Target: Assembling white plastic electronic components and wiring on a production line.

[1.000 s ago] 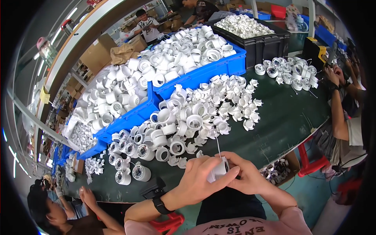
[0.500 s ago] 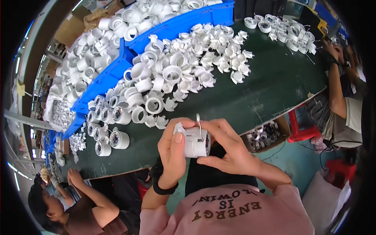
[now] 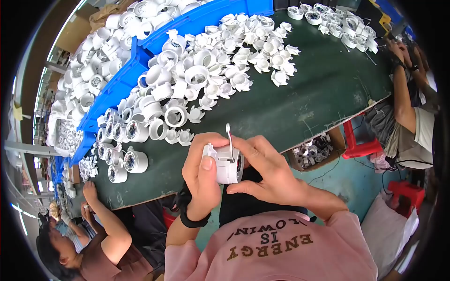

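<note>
A white plastic cylindrical housing (image 3: 226, 172) with a dark open end facing right is held between my two hands, over the table's near edge. My left hand (image 3: 201, 171) wraps round its left side, thumb lying along the near side. At the open end my right hand (image 3: 269, 171) has its fingertips by the top edge and its thumb at the lower edge. A thin cable with a pale end (image 3: 228, 130) sticks up from the housing beside my right index finger. Part of the open end is hidden by my right hand.
Assembled white units (image 3: 136, 161) stand left on the green table (image 3: 318, 100). White rings and petal-shaped parts (image 3: 239, 79) heap before blue bins (image 3: 123, 84). A box of parts (image 3: 323, 157) and red stool (image 3: 358, 145) are right. Co-workers (image 3: 112, 225) sit left and right.
The cable stands more upright above the housing now. My hands and the housing appear slightly further left. The left co-worker's hands have moved apart, one reaching up to the table edge.
</note>
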### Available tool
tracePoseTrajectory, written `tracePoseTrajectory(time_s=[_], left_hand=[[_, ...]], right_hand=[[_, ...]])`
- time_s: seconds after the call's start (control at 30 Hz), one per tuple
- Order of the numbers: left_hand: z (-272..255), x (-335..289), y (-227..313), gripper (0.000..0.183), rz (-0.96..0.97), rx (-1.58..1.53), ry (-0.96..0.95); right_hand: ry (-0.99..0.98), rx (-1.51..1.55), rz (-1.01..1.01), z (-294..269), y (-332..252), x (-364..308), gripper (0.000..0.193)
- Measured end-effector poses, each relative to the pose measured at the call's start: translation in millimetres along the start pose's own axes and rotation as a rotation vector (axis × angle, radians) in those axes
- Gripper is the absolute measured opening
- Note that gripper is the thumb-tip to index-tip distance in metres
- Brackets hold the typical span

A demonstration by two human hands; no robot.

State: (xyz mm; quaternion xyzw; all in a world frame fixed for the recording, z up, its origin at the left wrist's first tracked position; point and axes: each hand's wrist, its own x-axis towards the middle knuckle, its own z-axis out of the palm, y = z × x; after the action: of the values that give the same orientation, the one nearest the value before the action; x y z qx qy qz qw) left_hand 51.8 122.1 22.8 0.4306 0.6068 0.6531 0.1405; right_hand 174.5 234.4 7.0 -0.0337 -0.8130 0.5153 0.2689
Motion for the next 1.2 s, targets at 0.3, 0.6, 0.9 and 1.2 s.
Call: tracePoseTrajectory(time_s=[0.3,0.6,0.9,1.2], left_hand=[[-2,7,-2,0.055,0.079,0.325,-0.131],[-35,8,-3,0.063,-0.424,-0.041,-0.069],[-146,-54,1,0.054,-0.553,0.36,0.22],[-156,-65,3,0.052,-0.701,0.423,0.377]], right_hand=[[-0.015,0.002,0.067,-4,4,1,0.079],[-0.102,-0.087,0.0,-53,15,5,0.069],[0.863,-1.05,-0.132,-299,168,75,0.039],[0.738,-1.37,0.645,-430,246,77,0.057]])
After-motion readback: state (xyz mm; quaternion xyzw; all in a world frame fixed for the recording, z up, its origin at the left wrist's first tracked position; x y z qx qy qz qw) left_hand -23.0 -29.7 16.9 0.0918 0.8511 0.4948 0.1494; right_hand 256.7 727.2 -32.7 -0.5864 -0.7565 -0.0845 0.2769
